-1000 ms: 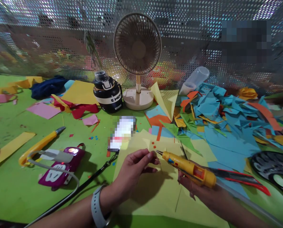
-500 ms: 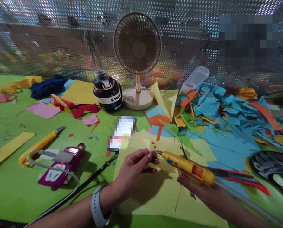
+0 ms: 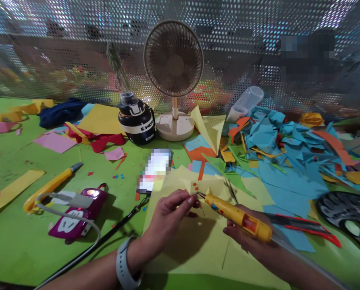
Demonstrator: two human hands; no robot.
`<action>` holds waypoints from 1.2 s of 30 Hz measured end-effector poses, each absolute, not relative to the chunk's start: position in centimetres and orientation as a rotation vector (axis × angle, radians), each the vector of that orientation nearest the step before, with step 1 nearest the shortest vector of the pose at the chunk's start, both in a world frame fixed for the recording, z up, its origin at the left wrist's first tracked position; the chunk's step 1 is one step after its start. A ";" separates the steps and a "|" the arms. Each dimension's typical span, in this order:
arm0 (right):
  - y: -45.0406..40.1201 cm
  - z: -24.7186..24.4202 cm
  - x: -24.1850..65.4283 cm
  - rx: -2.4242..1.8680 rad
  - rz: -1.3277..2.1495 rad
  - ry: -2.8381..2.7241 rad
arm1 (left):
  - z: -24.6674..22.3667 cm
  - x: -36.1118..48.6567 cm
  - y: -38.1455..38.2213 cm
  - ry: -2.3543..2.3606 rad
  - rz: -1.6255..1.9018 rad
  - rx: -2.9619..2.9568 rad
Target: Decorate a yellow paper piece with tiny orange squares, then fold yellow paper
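My left hand [image 3: 175,209], with a pale watch on its wrist, is pinched over the yellow paper sheets [image 3: 198,257]; what sits between its fingertips is too small to make out. My right hand [image 3: 249,237] is wrapped round a yellow pen-like tool [image 3: 238,215] with a cable at its rear. The tool's thin metal tip points left and reaches the left fingertips; whether they touch is unclear. Small orange paper bits [image 3: 195,186] lie just beyond the tip. Tweezers [image 3: 232,191] lie behind the tool, partly hidden.
A phone [image 3: 155,171], a black bottle [image 3: 137,123] and a fan [image 3: 174,60] stand or lie ahead. A purple power bank [image 3: 77,213] and yellow cutter [image 3: 49,185] are left. Blue paper scraps [image 3: 267,129] and a red-black cutter [image 3: 306,227] are right.
Both hands keep nearly the same pose. The tool's tip has shifted slightly left and down, closer to my left fingertips. The whole view has moved a little.
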State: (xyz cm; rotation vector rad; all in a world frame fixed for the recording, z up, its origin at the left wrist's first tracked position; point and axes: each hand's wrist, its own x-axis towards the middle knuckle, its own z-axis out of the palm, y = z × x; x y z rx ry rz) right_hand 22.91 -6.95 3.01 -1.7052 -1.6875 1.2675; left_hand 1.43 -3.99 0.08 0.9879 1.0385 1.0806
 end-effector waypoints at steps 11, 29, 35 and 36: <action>-6.4 4.5 23.1 -1.557 0.730 -2.197 | 0.0 1.1 -3.7 1.045 1.170 1.098; -10.9 1.5 43.9 -2.473 -0.187 -1.762 | 0.8 0.6 -2.8 1.017 1.294 0.532; -11.0 3.6 44.8 -2.456 -0.074 -1.929 | 0.8 0.3 -2.4 1.005 1.333 0.529; -11.0 4.3 44.7 -2.455 -0.084 -1.968 | 0.8 0.3 -2.3 1.004 1.337 0.527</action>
